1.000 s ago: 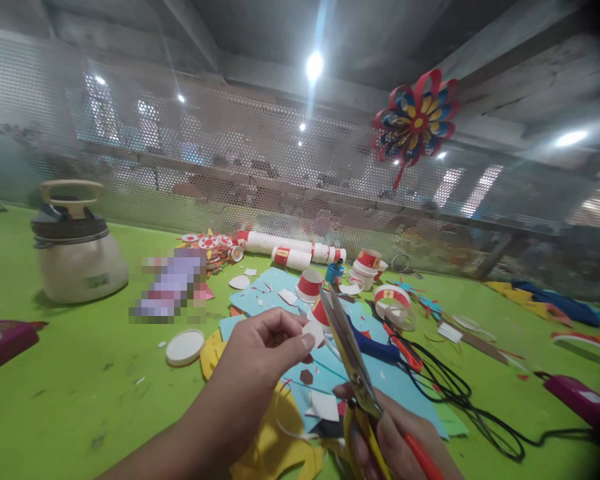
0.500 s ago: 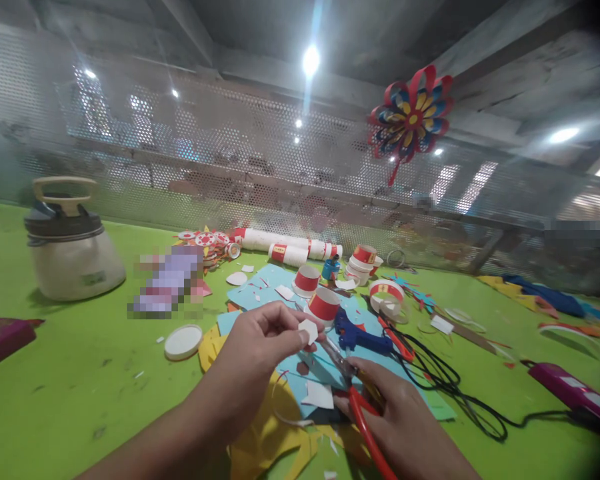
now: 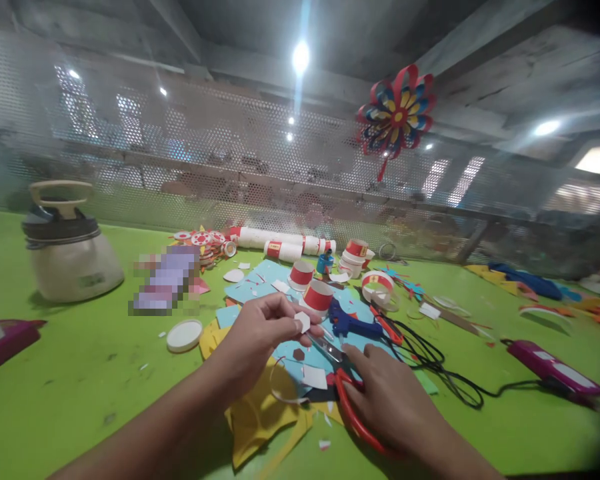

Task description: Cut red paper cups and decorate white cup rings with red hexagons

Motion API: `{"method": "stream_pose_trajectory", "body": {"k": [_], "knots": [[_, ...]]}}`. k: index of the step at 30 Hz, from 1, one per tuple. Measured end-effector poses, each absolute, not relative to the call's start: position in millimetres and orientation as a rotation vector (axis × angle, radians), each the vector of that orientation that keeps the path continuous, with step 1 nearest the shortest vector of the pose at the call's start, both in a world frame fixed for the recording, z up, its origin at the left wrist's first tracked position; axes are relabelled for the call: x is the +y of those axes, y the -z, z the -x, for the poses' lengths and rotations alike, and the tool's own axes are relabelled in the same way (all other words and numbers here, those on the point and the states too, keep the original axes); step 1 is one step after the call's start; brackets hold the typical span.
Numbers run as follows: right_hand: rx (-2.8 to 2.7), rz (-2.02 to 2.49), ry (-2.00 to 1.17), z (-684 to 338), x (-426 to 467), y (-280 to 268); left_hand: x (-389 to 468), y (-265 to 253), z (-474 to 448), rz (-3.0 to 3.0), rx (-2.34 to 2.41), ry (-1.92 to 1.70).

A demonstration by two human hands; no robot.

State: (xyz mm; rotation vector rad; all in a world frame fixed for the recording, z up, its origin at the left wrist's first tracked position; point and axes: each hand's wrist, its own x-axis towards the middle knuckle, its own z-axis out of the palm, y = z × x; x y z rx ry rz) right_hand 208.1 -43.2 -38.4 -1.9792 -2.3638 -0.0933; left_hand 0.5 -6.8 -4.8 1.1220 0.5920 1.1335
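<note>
Between the thumb and fingers of my left hand [image 3: 260, 337] is a small white paper piece [image 3: 303, 323] with cut corners. My right hand [image 3: 385, 393] is wrapped round red-handled scissors [image 3: 347, 400], whose blades point up and left beneath the left fingers. Just beyond the hands stand paper cups [image 3: 316, 297] with red bands. A blue glue gun [image 3: 355, 323] lies right of the blades. Below them are light blue paper sheets [image 3: 287, 370], a white paper scrap [image 3: 314, 377], a dark red hexagon [image 3: 299, 355] and yellow paper [image 3: 263, 417].
A large jug [image 3: 73, 257] stands at the left on the green table [image 3: 130, 400]. A round white lid [image 3: 185, 335] lies nearer. Black cable [image 3: 453, 373] loops on the right near a purple power strip [image 3: 553, 368]. Stacked cups [image 3: 275, 240] lie at the back; a paper flower [image 3: 399, 117] hangs above.
My right hand has turned so its back faces up more, still round the scissors. The left hand keeps its pinch on the white paper. The whole view has shifted slightly.
</note>
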Motion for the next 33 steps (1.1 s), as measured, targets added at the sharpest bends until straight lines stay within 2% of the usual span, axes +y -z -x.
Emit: {"method": "stream_pose_trajectory", "body": {"k": [4,10,15,19,23,33], "knots": [[-2.394,1.845,0.132,-210,-49,23,-5,6,-3,-1.242,0.656,-1.141],[-1.961,1.363,-0.456,-191,-48,3,-6,17,-10,-1.711,0.786,-1.181],[-1.725,1.187,-0.805,-175,-28,13,-2,31,-10,-2.227,0.912,-1.184],[-1.589,1.122,-1.016,-172,-15,22,0,34,-9,-2.405,0.982,-1.123],[-1.554,1.09,-1.094,-175,-10,26,0,31,-9,-2.302,1.052,-1.096],[-1.285,1.003,-1.309,-182,-15,36,2,22,-13,-1.525,0.904,-0.985]]}}
